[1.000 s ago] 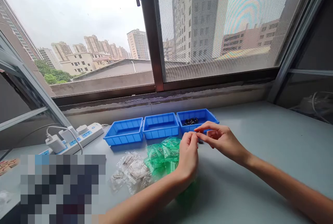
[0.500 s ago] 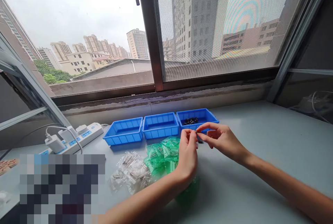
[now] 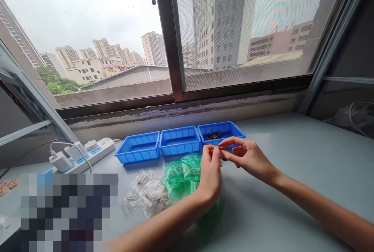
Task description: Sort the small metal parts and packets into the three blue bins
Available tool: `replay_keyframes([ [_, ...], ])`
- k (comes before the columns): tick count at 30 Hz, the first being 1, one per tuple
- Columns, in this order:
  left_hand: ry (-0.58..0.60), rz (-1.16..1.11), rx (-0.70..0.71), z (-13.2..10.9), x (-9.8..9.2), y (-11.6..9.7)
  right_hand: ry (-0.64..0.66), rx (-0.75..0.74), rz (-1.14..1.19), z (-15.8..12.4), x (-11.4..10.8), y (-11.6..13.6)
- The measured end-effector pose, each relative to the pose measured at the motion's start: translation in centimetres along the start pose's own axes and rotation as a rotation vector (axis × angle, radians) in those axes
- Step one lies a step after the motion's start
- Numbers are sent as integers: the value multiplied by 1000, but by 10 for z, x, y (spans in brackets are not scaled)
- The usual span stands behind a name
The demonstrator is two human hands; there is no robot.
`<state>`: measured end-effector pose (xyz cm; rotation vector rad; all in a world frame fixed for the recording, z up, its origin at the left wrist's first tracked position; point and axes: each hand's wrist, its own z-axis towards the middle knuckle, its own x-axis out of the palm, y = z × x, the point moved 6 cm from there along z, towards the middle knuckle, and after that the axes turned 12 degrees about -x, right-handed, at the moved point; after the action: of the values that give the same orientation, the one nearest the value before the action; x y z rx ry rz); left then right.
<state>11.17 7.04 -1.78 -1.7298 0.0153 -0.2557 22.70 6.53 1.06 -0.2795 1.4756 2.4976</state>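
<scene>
Grip closed: left hand (image 3: 210,176) and right hand (image 3: 249,159) pinch a dark part (image 3: 220,148) between fingertips, apparently opposed to steady it, before the bin (image 3: 229,128) of black pieces (image 3: 214,135), likely placed for reach.

left grip (image 3: 211,176): slightly higher | small dark piece (image 3: 220,148): now visible

White adapter (image 3: 60,161) plugged into power strip (image 3: 96,151); window (image 3: 175,41) beyond.
</scene>
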Motion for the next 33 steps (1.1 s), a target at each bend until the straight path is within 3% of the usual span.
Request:
replay_keyframes([
  [10, 11, 54, 50, 2, 0, 0, 33, -39, -14, -1, 0, -1],
  [24, -6, 85, 33, -1, 0, -4, -188, 26, -151, 12, -32, -35],
  [28, -8, 64, 15, -1, 1, -4, -140, -21, -169, 13, -32, -35],
  [33, -13, 3, -32, -1, 1, -1, -30, -140, -568, 11, -29, -20],
])
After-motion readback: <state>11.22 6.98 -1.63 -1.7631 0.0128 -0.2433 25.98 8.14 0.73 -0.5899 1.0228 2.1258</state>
